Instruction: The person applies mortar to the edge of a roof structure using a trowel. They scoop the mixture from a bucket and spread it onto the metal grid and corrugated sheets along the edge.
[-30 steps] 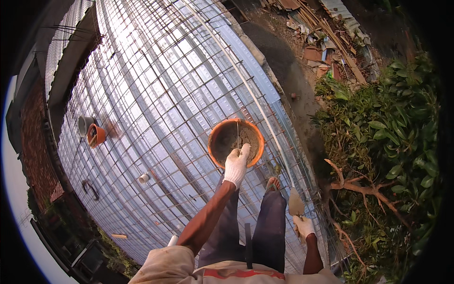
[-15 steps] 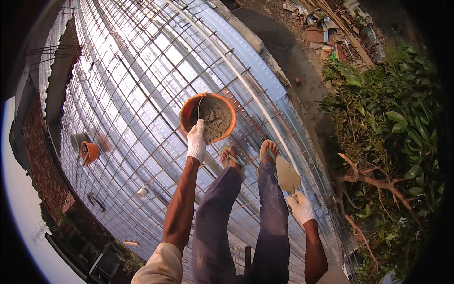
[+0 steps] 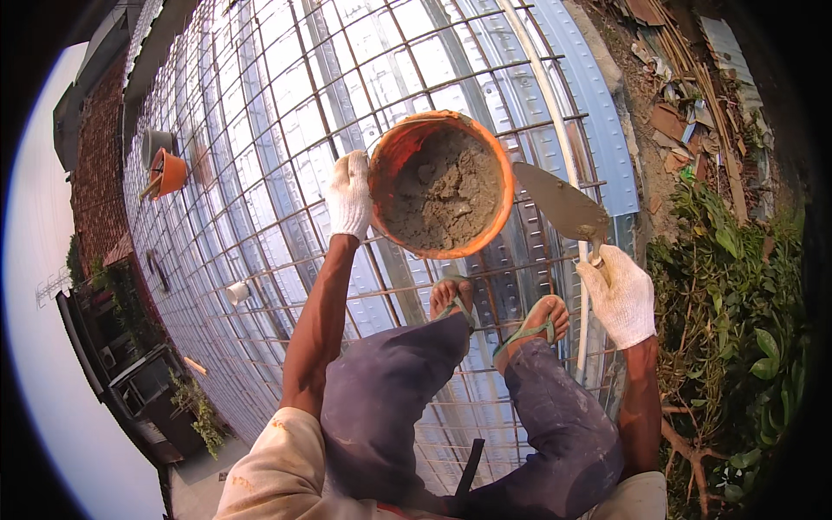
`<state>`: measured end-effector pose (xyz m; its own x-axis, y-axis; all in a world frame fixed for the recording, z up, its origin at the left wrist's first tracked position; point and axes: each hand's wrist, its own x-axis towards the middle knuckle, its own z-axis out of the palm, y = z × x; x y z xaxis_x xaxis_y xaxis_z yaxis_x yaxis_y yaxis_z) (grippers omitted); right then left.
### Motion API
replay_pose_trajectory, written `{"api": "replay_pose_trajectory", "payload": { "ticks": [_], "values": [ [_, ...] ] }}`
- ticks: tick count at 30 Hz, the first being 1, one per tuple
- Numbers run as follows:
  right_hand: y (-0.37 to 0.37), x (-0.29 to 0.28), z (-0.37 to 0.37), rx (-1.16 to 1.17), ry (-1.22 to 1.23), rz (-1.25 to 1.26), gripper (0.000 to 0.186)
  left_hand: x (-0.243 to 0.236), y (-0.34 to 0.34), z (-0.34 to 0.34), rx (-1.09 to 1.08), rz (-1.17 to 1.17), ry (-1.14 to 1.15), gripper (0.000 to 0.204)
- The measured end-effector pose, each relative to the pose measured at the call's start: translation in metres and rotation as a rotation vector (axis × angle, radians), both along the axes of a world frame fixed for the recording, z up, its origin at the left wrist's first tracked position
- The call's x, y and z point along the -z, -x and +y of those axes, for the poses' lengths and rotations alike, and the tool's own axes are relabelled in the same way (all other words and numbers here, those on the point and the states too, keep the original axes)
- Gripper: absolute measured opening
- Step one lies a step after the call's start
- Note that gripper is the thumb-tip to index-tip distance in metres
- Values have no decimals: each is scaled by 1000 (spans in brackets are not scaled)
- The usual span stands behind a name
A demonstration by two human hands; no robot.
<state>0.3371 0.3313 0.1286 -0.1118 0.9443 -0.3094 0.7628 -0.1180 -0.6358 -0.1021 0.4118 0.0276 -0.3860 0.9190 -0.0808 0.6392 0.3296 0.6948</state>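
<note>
Here, left arm: the left forearm [image 3: 314,325] stretches forward to the left side of the orange bucket [image 3: 404,149].
Left hand: the gloved left hand [image 3: 348,204] has its fingers curled in at the bucket's left rim; I cannot tell whether they grip it.
Right arm: the right forearm [image 3: 640,394] points forward, lower right of the bucket, with the hand angled in toward it.
Right hand: the gloved right hand [image 3: 620,296] is closed around the handle of a trowel [image 3: 555,199].
Trowel: its blade slants from the right hand up to the bucket's right rim, the tip at or just beside it.
Bucket: between the hands, against the left one and apart from the right, mouth facing the camera.
Mortar: grey-brown mortar [image 3: 449,195] inside the bucket.
Feet: the sandalled feet [image 3: 548,319] stand below the bucket.
</note>
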Motion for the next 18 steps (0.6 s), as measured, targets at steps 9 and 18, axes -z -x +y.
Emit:
{"api": "replay_pose_trajectory", "payload": {
  "ticks": [9, 18],
  "values": [
    [26, 26, 46, -358, -292, -202, 22, 22, -43, 13, 77, -432, -87, 44],
    [40, 86, 33, -283, -54, -249, 33, -33, -118, 1, 362, -84, -171, 41]
  ]
}}
